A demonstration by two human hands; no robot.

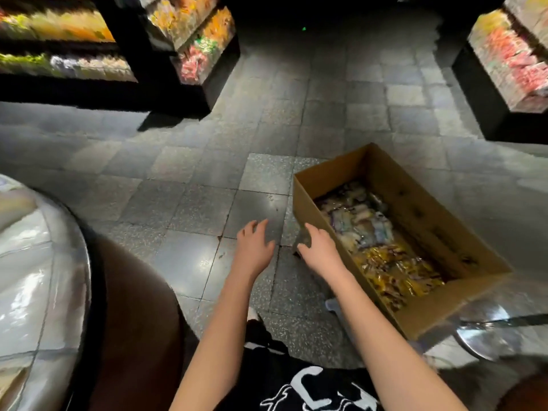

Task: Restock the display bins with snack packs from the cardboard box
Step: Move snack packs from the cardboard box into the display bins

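While left hand [253, 247], right hand [318, 247] hover spread, empty: cardboard box [427, 223] holds 2 sorts snack packs [394, 268]; likely light, soft, slippery; grip by edges.

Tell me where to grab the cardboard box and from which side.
Probably the rims of its two short ends, one hand each, from above: the cardboard box lies long on the floor with its top open and rims bare.

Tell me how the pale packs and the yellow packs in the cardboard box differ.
The pale white-and-purple snack packs fill the far half of the open brown cardboard box; the yellow snack packs fill the near half. The right hand is level with the pale packs, past the yellow packs. Both lie loose inside.
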